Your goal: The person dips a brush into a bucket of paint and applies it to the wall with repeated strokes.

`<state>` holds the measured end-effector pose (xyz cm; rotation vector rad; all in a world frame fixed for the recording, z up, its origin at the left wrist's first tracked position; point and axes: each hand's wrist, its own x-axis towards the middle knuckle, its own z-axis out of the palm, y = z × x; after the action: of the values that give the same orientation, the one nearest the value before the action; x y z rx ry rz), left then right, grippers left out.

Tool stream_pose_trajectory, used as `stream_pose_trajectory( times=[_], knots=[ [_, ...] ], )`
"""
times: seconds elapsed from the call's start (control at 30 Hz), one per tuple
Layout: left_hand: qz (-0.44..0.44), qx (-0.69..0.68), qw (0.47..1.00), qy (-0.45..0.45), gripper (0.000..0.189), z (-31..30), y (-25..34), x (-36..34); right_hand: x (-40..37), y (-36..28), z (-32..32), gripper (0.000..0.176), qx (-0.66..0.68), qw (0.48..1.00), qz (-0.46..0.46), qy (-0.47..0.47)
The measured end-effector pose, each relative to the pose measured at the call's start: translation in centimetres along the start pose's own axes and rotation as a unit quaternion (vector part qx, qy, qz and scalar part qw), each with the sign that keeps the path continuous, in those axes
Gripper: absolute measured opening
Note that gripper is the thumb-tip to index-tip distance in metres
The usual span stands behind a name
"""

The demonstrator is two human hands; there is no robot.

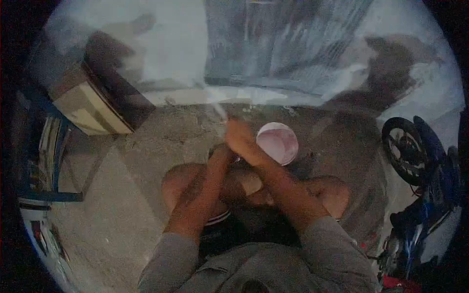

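My right hand [239, 136] is closed in front of my knees, at the lower part of the wall. From it a pale, stick-like tool [218, 108] points up and left toward the wall; motion blur hides its exact kind. My left hand [223, 150] is just below and behind the right one, near the crossing of my forearms. Its fingers are mostly hidden. Close by on the right, a round bucket [277, 142] with a pinkish-white inside stands on the ground. Streaky grey-blue coating [288, 39] covers the middle of the wall, beside whiter areas.
A cream box-like object [90, 110] stands against the wall at left, near a blue-framed rack [49, 156]. At right is a parked motorbike [420, 166]. Rough concrete floor [117, 195] surrounds my bent knees, and shadows fall on the wall.
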<state>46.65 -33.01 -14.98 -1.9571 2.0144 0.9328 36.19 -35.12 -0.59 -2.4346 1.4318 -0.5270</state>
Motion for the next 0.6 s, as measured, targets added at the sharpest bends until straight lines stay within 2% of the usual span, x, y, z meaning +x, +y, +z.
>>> stream_pose_trajectory(
  times=[0.03, 0.1, 0.13, 0.2, 0.23, 0.3, 0.37, 0.43, 0.5, 0.53, 0.6],
  knots=[
    [0.021, 0.049, 0.998, -0.021, 0.031, -2.1, 2.3, -1.7, -0.5, 2.6, 0.7, 0.017, -0.041, 0.999, -0.034, 0.007],
    [0.034, 0.076, 0.996, -0.037, 0.026, -4.4, 4.3, -3.6, -1.8, 8.9, 1.8, 0.019, -0.125, 0.991, 0.037, -0.034],
    [0.044, 0.076, 0.995, -0.036, 0.025, -4.5, 4.5, -3.6, -3.6, 6.4, -3.6, 0.02, 0.057, 0.974, 0.207, 0.077],
    [0.083, 0.082, 0.993, -0.035, 0.023, -4.5, 4.9, -3.4, -5.3, 8.7, -4.6, 0.024, -0.079, 0.958, 0.265, 0.076],
    [0.081, 0.077, 0.993, -0.035, 0.023, -3.5, 4.9, -2.4, -5.5, 8.4, -4.7, 0.024, -0.081, 0.959, 0.262, 0.073],
    [0.084, 0.057, 0.994, -0.031, 0.027, -0.3, 4.3, 0.8, -5.8, 7.6, -5.0, 0.028, -0.022, 0.922, 0.375, 0.098],
    [0.077, 0.053, 0.995, -0.027, 0.027, -1.1, 4.1, -1.1, -4.3, 5.7, -2.6, 0.027, 0.007, 0.958, 0.28, 0.053],
    [0.057, 0.009, 0.998, -0.016, 0.027, -1.7, 3.7, -2.7, -2.6, 1.8, -1.0, 0.024, -0.1, 0.994, 0.038, -0.007],
    [0.031, -0.046, 0.998, 0.002, 0.028, -1.3, 2.5, -3.6, 0.8, -1.7, 1.9, 0.021, 0.068, 0.983, 0.166, -0.042],
    [0.016, -0.075, 0.997, 0.011, 0.028, -1.1, 1.9, -4.0, 2.0, -2.8, 2.8, 0.021, 0.072, 0.983, 0.164, -0.043],
    [-0.019, -0.141, 0.989, 0.032, 0.029, -0.8, 1.3, -4.9, 2.8, -4.1, 3.4, 0.022, 0.072, 0.995, 0.069, -0.012]
  ],
)
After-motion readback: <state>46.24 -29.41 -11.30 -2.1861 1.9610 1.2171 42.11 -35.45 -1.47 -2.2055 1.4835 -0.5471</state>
